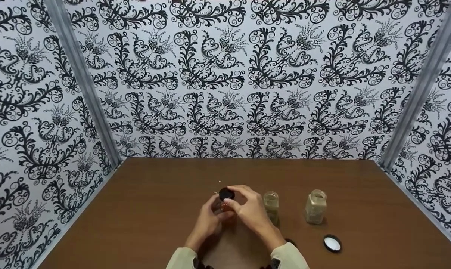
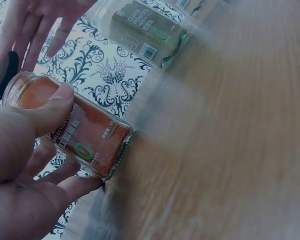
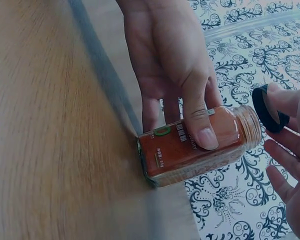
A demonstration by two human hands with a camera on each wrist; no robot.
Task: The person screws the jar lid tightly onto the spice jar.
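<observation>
My left hand (image 1: 207, 221) grips a small glass spice jar of red-orange powder (image 3: 172, 150), with the thumb across one side and the fingers round the other. In the left wrist view its printed label carries a green ring. A black screw lid (image 1: 226, 193) is pinched between the thumb and fingers of my right hand (image 1: 252, 212). In the right wrist view the lid is tilted just off the jar's threaded mouth, with a narrow gap between them. From the head view, the fingers hide most of this jar.
Right of my hands, two uncapped glass jars, one of greenish powder (image 1: 272, 213) and one of pale powder (image 1: 316, 208), stand on the brown table (image 1: 154, 198). A black lid with a white inside (image 1: 332, 244) lies nearer me. Another dark lid (image 1: 291, 242) shows partly behind my right wrist.
</observation>
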